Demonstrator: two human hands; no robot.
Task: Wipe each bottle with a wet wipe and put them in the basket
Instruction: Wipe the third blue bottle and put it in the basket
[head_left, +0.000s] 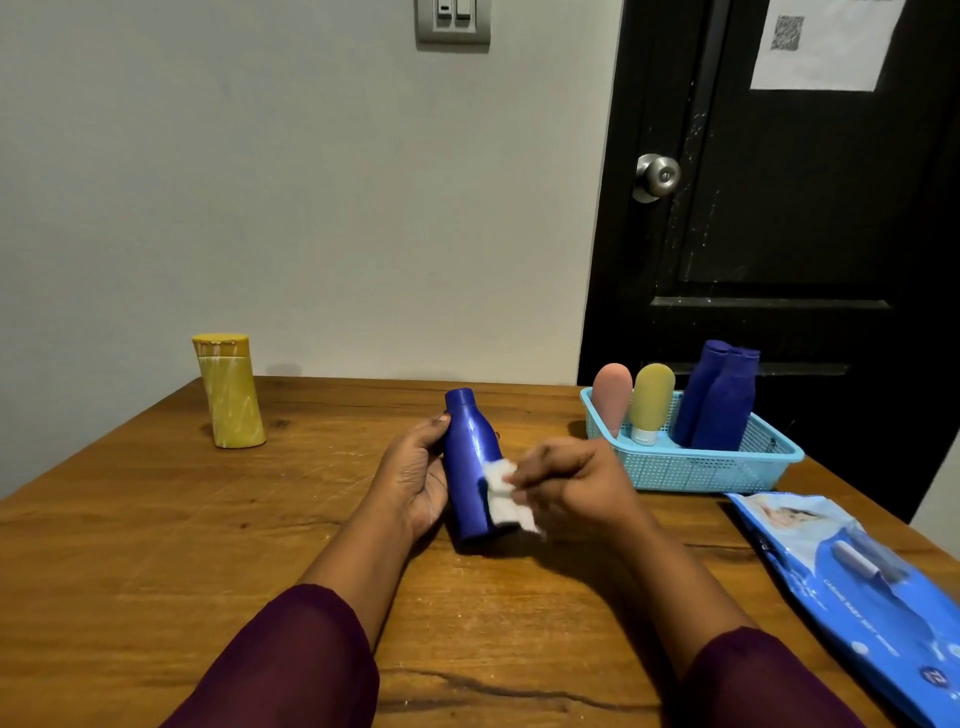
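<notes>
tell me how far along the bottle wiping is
Done: four bottles stand in the basket: pink bottle, small yellow bottle, two dark blue bottles. In hand: the left hand holds the blue bottle while the right hand presses a wet wipe on it. Left: this one to basket, then the tall yellow bottle on the table, apparently untouched.

Six bottles (470, 467), one basket (691, 470), one wipe (501, 480)

Glossy blue plastic bottle (470, 467) in the left hand (415, 480); soft white cloth-like wipe (506, 496) under the right hand (569, 486); beneath them, scratched, grained wooden bench (260, 519).
</notes>
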